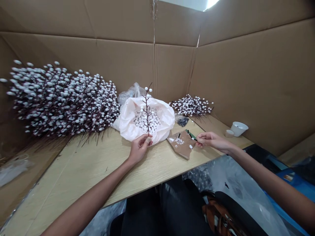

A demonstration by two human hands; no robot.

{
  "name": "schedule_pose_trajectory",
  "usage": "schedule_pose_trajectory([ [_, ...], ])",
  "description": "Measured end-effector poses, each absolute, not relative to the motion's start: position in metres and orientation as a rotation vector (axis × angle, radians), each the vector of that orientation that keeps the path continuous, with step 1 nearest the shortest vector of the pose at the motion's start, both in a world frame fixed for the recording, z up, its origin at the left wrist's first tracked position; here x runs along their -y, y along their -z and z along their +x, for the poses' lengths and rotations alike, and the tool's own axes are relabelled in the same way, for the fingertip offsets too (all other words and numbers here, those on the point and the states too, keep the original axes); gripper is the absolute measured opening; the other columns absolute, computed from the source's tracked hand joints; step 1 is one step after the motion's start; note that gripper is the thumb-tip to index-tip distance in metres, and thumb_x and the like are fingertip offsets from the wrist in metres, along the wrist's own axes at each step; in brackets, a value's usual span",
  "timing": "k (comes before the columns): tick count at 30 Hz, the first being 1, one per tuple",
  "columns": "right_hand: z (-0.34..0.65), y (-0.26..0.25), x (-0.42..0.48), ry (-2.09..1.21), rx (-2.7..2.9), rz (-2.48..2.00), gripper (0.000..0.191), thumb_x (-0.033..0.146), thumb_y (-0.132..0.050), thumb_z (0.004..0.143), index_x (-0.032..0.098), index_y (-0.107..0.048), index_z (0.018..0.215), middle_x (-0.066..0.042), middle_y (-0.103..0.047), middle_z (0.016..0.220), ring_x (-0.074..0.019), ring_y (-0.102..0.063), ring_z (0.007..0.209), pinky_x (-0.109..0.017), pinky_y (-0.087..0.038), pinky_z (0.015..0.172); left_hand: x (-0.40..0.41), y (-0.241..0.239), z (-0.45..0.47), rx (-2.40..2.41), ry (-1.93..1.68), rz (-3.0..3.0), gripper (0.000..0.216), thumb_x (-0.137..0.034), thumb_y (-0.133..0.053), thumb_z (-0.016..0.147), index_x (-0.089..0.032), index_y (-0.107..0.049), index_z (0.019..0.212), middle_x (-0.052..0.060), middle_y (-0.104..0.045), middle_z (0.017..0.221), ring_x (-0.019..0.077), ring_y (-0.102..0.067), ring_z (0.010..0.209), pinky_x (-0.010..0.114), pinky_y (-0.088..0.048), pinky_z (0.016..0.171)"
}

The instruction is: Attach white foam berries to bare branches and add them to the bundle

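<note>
Now the left hand (139,148) grips an artificial berry branch (147,113) upright, fingers curled shut, at the edge of a white plastic bag (162,122) of beads (147,120). The right hand (209,139) pinches a thin dark stem (192,137) just beside a cardboard scrap (180,146).

My left hand (139,148) hides the foot of the berry stem (147,114); the dark thing (190,135) at my right fingertips (198,139) is too small to tell; same for the white bits (179,141) on the cardboard scrap (183,149); my left forearm (86,196) and right forearm (270,183) run off the frame.
</note>
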State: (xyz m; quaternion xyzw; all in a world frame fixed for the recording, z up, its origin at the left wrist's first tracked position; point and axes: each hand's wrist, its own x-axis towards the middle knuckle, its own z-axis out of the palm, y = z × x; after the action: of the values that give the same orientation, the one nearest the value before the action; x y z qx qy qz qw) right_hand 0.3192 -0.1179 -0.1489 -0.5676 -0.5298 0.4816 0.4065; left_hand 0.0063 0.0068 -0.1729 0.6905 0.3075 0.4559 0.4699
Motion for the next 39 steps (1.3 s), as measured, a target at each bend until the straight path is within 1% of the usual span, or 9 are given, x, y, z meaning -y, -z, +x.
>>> schedule_pose_trajectory([
  [3,0.308,0.134,0.106,-1.296,1.252,-1.292,0.034,0.043,-0.075,0.07,0.014,-0.061,0.083,-0.004,-0.066,0.076,-0.0123,-0.059,0.067,-0.027,-0.047,0.069,-0.007,0.174,0.006,-0.76,-1.129,1.68,0.026,-0.038,-0.061,0.078,-0.014,-0.064,0.087,0.001,-0.062,0.065,0.0137,-0.059,0.062,0.025,-0.047,0.062],
  [7,0.28,0.112,0.081,-1.291,1.241,-1.097,0.031,0.036,-0.079,0.068,0.015,-0.062,0.083,-0.003,-0.067,0.073,-0.0104,-0.06,0.063,-0.023,-0.049,0.063,-0.004,0.174,0.006,-0.779,-1.157,1.655,0.026,-0.038,-0.062,0.078,-0.013,-0.064,0.086,0.002,-0.063,0.065,0.0135,-0.06,0.06,0.025,-0.048,0.061],
  [10,0.248,0.093,0.057,-1.145,1.337,-0.961,0.03,0.038,-0.078,0.069,0.015,-0.063,0.082,-0.003,-0.067,0.071,-0.0119,-0.061,0.064,-0.024,-0.051,0.062,-0.002,0.174,0.005,-0.8,-1.196,1.624,0.028,-0.039,-0.063,0.077,-0.012,-0.064,0.084,0.003,-0.064,0.064,0.0136,-0.06,0.059,0.025,-0.048,0.06],
  [15,0.191,0.072,0.022,-0.737,1.437,-0.796,0.028,0.042,-0.073,0.074,0.018,-0.064,0.083,-0.003,-0.065,0.07,-0.0144,-0.061,0.064,-0.028,-0.052,0.062,0.0,0.176,0.004,-0.799,-1.211,1.574,0.031,-0.042,-0.065,0.076,-0.012,-0.064,0.082,0.003,-0.063,0.061,0.0136,-0.059,0.057,0.025,-0.047,0.058],
  [19,0.168,0.087,0.005,-0.381,1.455,-0.729,0.017,0.036,-0.065,0.083,0.019,-0.062,0.084,-0.004,-0.063,0.077,-0.017,-0.06,0.072,-0.032,-0.052,0.068,0.0,0.179,0.003,-0.802,-1.213,1.542,0.03,-0.042,-0.065,0.076,-0.012,-0.064,0.081,0.003,-0.063,0.06,0.014,-0.059,0.057,0.026,-0.047,0.06],
  [22,0.168,0.109,-0.001,-0.228,1.518,-0.746,0.009,0.028,-0.059,0.087,0.02,-0.062,0.088,-0.006,-0.064,0.083,-0.0194,-0.061,0.08,-0.033,-0.051,0.072,0.0,0.18,0.004,-0.806,-1.21,1.534,0.029,-0.04,-0.065,0.077,-0.012,-0.064,0.081,0.004,-0.063,0.061,0.014,-0.058,0.057,0.026,-0.046,0.06],
  [26,0.174,0.126,0.0,-0.17,1.658,-0.818,0.011,0.022,-0.055,0.088,0.021,-0.062,0.096,-0.007,-0.066,0.089,-0.0202,-0.062,0.082,-0.033,-0.051,0.071,0.0,0.179,0.005,-0.828,-1.195,1.528,0.026,-0.037,-0.064,0.078,-0.011,-0.064,0.082,0.004,-0.063,0.064,0.0134,-0.057,0.058,0.025,-0.045,0.06],
  [31,0.174,0.124,0.005,-0.046,1.761,-0.831,0.01,0.018,-0.052,0.087,0.021,-0.062,0.091,-0.005,-0.066,0.082,-0.0188,-0.062,0.076,-0.032,-0.05,0.068,0.001,0.178,0.006,-0.828,-1.177,1.52,0.027,-0.037,-0.064,0.077,-0.011,-0.064,0.082,0.004,-0.062,0.064,0.0136,-0.057,0.059,0.026,-0.045,0.061],
  [39,0.174,0.12,0.009,0.057,1.789,-0.792,0.013,0.014,-0.051,0.085,0.02,-0.062,0.09,-0.005,-0.066,0.08,-0.0179,-0.063,0.073,-0.031,-0.05,0.066,0.001,0.177,0.006,-0.819,-1.163,1.497,0.031,-0.04,-0.066,0.076,-0.01,-0.065,0.084,0.005,-0.063,0.066,0.013,-0.058,0.06,0.025,-0.046,0.061],
])
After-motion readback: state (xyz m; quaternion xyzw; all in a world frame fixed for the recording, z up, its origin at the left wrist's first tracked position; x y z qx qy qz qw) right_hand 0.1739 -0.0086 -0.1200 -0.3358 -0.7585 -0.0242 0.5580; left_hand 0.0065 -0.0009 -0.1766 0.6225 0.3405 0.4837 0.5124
